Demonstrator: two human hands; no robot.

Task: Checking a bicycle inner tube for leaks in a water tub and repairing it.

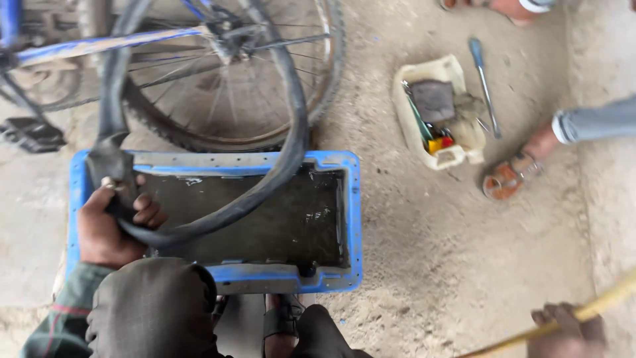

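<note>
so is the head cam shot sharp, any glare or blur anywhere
Head view: soft, even daylight with no hard shadows; small glints of glare on the dark water in the blue tub; the left hand gripping the black inner tube is fairly sharp; the right hand on the yellow hose looks smeared at the frame corner; the bicycle wheel spokes are slightly soft.

Counted round the blue tub: 1 tub w/ dark water, 1 inner tube looping over it, 1 bike wheel behind. To its right: 1 cream tool tray, 1 screwdriver, 1 sandalled foot.
</note>
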